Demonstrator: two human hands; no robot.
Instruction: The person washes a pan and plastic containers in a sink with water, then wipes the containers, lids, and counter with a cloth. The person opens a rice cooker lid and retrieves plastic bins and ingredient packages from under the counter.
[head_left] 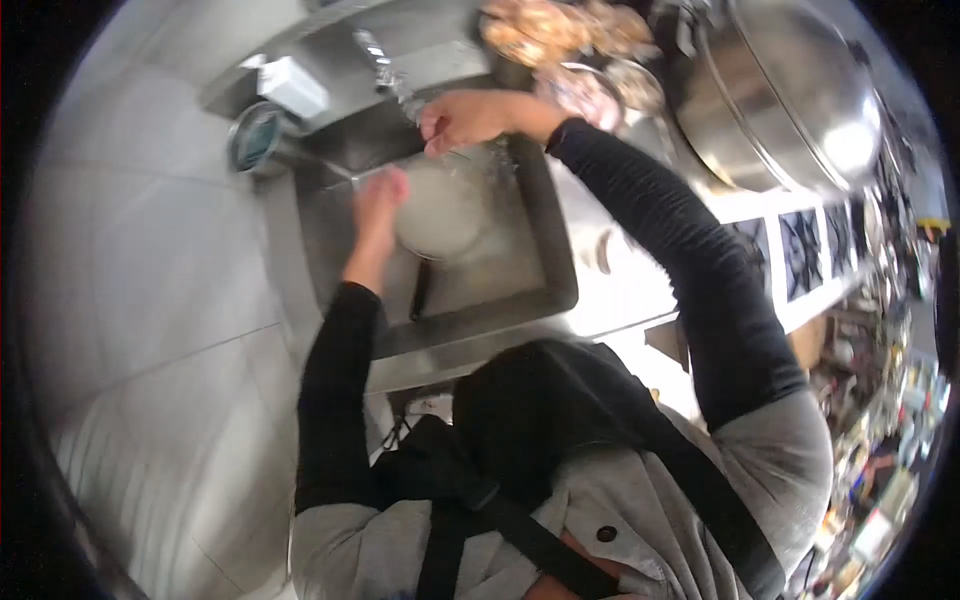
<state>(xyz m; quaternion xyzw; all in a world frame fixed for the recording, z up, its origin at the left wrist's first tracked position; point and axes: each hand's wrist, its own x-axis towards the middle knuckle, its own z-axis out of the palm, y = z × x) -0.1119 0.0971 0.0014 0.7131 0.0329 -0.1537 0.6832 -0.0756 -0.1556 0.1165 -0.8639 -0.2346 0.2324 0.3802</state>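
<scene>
Hold the pale round vessel (440, 212) level in the sink (562, 250), upper centre of the frame; steady its rim with left hand (376, 208), right hand (478, 118) curled above. Cannot tell finger opening or grip through blur.

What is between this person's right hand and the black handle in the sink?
A round, whitish shape, probably a pan, lies in the sink between the right hand and the black handle; the head view shows it, blurred.
</scene>
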